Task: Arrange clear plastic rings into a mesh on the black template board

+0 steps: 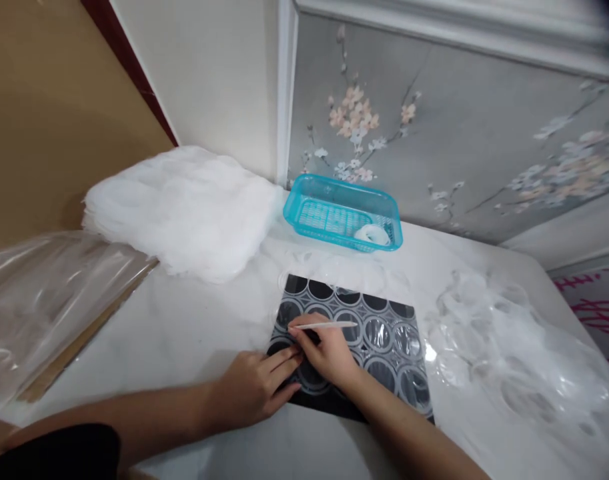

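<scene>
A pale table (199, 333) spans the view, with a heap of clear film (524, 353) on the right, a stack of white sheets (184, 207) at the far left, and a blue basket (329, 217) at the back. Between film and stack, in front of the basket, lies the black patterned sheet (379, 333), wider across than deep in this view, its far edge sloping toward the viewer on the right. The left hand (257, 388) lies palm down over its left edge, fingers stretched, thumb set apart. The right hand (329, 350) reaches in over the near edge and pinches one end of a slim white stick (334, 325) between thumb and forefinger. The stick's long axis runs nearly left to right, its free end pointing right, away from the left hand. Both hands' fingertips sit close together over the left part of the sheet.
</scene>
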`<state>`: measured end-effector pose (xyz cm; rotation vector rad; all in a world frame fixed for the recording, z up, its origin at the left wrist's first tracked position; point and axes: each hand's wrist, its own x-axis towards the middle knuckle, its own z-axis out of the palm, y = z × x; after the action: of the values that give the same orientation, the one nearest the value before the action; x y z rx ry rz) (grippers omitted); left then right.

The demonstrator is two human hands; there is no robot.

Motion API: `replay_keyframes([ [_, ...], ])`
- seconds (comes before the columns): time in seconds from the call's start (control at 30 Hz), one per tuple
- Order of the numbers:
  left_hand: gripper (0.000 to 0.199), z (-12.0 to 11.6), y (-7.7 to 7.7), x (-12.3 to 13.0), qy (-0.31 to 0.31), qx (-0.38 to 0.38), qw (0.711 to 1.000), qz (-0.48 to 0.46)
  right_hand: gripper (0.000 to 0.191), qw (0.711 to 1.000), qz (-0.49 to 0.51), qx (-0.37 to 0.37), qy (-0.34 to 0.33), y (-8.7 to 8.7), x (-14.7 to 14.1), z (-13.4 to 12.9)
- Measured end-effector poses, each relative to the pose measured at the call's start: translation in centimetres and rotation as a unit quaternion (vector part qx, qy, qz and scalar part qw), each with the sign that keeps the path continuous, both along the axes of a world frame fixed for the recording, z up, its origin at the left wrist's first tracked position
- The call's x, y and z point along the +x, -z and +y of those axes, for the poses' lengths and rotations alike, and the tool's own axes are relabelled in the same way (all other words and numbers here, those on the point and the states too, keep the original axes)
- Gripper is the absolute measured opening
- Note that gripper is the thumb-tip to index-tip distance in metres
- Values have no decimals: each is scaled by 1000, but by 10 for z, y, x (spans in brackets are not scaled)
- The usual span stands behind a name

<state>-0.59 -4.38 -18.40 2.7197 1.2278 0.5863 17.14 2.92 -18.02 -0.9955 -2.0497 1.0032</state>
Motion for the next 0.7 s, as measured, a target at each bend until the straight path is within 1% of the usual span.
replay_keyframes([
  [0.07,35,-2,0,2,1,-8,1000,11,13,1000,-2,9,-3,0,2,-1],
  [0.2,38,-7,2,5,1,8,999,48,14,1000,7,23,-8,0,6,-1],
  [0.4,40,-7,3,5,13,8,998,57,15,1000,11,24,4,1,5,0],
  [0.57,38,-5,0,1,14,-22,999,38,15,1000,7,16,-2,0,4,-1],
  [0.7,36,-3,-2,-3,35,-63,997,19,15,1000,8,-3,-3,1,6,-1],
])
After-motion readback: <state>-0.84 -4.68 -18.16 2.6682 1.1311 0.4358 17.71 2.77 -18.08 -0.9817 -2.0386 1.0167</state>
